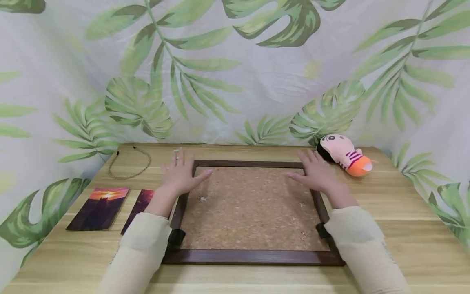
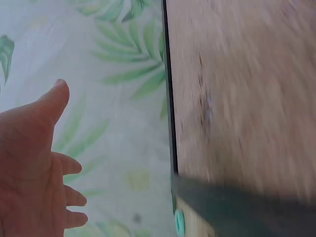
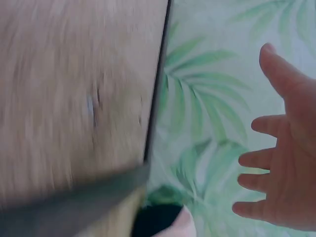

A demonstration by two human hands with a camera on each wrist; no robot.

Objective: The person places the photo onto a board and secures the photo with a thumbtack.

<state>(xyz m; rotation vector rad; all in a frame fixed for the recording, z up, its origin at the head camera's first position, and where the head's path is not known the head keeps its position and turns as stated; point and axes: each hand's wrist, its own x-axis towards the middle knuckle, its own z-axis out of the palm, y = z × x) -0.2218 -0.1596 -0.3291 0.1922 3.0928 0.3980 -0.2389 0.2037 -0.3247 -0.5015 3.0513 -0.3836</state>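
A cork board (image 1: 253, 208) in a dark brown wooden frame (image 1: 253, 256) lies flat at the middle of the table. Over its far left corner is my left hand (image 1: 178, 173), fingers spread and holding nothing. My right hand (image 1: 315, 173) mirrors it at the far right corner, also spread and empty. Both wrist views show a gap between the hands and the board, whose surface is blurred there. Small pale marks (image 1: 203, 199) dot the cork near its sides. Dark wrist straps cover parts of the frame's side rails.
Two dark sunset pictures, one a card (image 1: 98, 209) in full sight, lie at the left, the other partly behind my left arm. Behind them is a thin cord (image 1: 126, 178). A plush toy (image 1: 345, 155) rests at the back right. A leaf-patterned curtain (image 1: 264, 90) hangs behind the table.
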